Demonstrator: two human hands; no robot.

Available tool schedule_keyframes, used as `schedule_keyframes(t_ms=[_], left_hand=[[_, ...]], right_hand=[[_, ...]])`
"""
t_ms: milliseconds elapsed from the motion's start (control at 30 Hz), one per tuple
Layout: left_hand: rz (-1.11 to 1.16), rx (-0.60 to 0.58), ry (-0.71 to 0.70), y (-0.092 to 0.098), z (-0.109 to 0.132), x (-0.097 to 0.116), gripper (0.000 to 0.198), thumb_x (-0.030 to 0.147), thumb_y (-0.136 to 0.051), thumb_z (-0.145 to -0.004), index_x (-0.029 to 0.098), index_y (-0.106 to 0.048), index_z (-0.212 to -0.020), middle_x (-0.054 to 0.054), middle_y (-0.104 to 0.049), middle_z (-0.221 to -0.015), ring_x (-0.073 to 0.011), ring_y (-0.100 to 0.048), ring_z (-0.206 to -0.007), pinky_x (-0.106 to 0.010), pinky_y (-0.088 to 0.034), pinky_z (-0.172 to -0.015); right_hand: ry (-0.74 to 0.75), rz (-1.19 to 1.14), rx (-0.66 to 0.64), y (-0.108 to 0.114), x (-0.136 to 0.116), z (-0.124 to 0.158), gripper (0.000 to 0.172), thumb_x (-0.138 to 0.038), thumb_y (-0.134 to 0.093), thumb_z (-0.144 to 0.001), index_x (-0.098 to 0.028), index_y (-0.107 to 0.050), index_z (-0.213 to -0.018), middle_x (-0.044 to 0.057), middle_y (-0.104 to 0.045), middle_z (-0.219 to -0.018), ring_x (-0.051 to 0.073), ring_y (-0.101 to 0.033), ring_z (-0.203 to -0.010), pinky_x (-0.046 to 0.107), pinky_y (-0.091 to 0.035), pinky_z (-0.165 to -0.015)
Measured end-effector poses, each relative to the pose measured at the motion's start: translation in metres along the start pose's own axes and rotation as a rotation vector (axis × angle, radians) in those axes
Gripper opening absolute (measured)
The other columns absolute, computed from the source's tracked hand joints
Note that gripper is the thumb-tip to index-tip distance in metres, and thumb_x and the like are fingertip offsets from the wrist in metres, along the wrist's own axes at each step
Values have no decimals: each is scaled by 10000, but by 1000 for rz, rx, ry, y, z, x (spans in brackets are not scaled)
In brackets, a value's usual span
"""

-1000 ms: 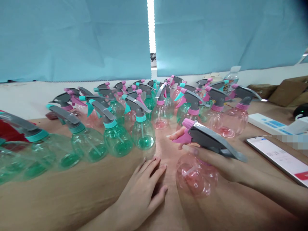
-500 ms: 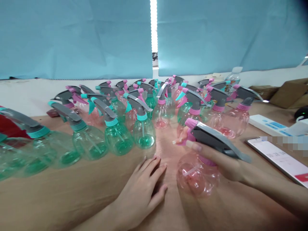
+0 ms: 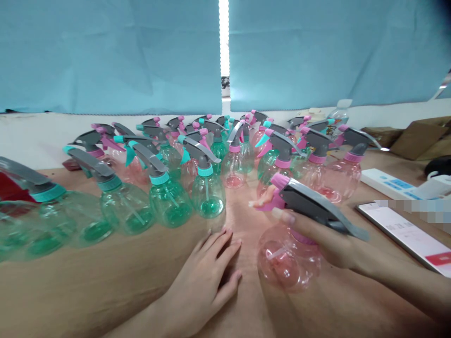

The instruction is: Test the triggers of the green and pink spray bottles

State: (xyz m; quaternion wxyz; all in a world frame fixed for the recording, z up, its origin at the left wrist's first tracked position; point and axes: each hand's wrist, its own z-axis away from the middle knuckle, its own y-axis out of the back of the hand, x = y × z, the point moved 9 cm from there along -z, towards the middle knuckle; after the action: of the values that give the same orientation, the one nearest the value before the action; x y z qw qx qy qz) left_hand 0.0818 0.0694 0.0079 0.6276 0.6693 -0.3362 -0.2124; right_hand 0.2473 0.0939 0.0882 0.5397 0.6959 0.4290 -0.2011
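Observation:
A clear pink spray bottle with a grey and pink trigger head tilts in my right hand. The thumb lies along the near side of its head, and fingertips show past the pink trigger. Whether the bottle's base touches the table is hard to tell. My left hand lies on the wooden table, fingers stretched out and holding nothing. Beyond its fingertips stand a green spray bottle with a turquoise collar and another green spray bottle.
Many more green and pink spray bottles crowd the back and left of the table. At the right lie a phone and a white power strip. Behind them sit brown cardboard and a clear drink bottle. Blue sheeting covers the wall.
The whole scene has shifted slightly left in view. My right hand keeps its hold on the pink spray bottle, and my left hand stays flat on the table.

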Motion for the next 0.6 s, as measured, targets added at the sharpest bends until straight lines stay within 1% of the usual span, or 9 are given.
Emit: schedule_keyframes(t_ms=[100, 167, 267, 367, 433, 500, 567, 600], left_hand=[[-5, -2, -3, 0, 0, 0, 452, 346, -487, -955, 167, -470, -1369, -126, -450, -1445, -285, -405, -1330, -509, -365, -1061], [-6, 0, -5, 0, 0, 0, 452, 344, -482, -957, 169, -465, -1373, -124, -445, -1450, -285, -401, -1333, -511, -362, -1063], [-6, 4, -6, 0, 1, 0, 454, 344, -480, -958, 170, -459, -1376, -122, -439, -1454, -283, -392, -1339, -508, -363, -1063], [-2, 9, -5, 0, 0, 0, 449, 349, -479, -959, 168, -466, -1370, -124, -446, -1449, -281, -398, -1334, -505, -358, -1066], [1, 12, -6, 1, 0, 1, 447, 344, -481, -957, 164, -469, -1366, -127, -451, -1445, -282, -403, -1330, -505, -351, -1070], [8, 14, -4, 1, 0, 1, 444, 332, -487, -952, 161, -473, -1362, -129, -452, -1443, -284, -405, -1329, -504, -350, -1070], [18, 18, 5, 2, 0, 1, 438, 325, -494, -945, 167, -481, -1354, -125, -455, -1442, -285, -407, -1327, -498, -353, -1069], [22, 18, 9, 3, 1, 1, 436, 324, -498, -943, 171, -483, -1351, -123, -455, -1442, -284, -408, -1327, -492, -352, -1070]], right_hand=[[-41, 2, -29, -3, -2, -3, 279, -548, -549, -846, -334, -661, -985, -19, -661, -708, 211, -636, -711, 329, -502, -606], [-32, -23, -53, -6, -6, -6, 289, -532, -521, -866, -337, -661, -1027, -14, -676, -740, 210, -641, -723, 341, -515, -650], [-2, -48, -67, -7, -12, -8, 308, -505, -515, -876, -342, -636, -1108, -4, -689, -784, 220, -654, -789, 355, -528, -727], [6, -28, -69, -5, -14, -8, 309, -498, -548, -858, -350, -636, -1114, -2, -690, -800, 237, -655, -867, 364, -528, -789], [-4, -26, -55, -4, -13, -7, 297, -487, -566, -849, -345, -646, -1098, 5, -690, -828, 245, -647, -917, 369, -522, -831], [-18, -42, -15, -1, -12, -6, 288, -477, -580, -845, -337, -646, -1088, 6, -689, -875, 239, -640, -938, 369, -522, -840], [-17, -63, 18, 0, -12, -6, 279, -472, -583, -846, -325, -641, -1076, 2, -679, -877, 228, -639, -913, 370, -528, -820], [-10, -75, 24, 0, -12, -6, 270, -471, -584, -845, -316, -642, -1058, 1, -671, -846, 224, -639, -882, 371, -532, -796]])
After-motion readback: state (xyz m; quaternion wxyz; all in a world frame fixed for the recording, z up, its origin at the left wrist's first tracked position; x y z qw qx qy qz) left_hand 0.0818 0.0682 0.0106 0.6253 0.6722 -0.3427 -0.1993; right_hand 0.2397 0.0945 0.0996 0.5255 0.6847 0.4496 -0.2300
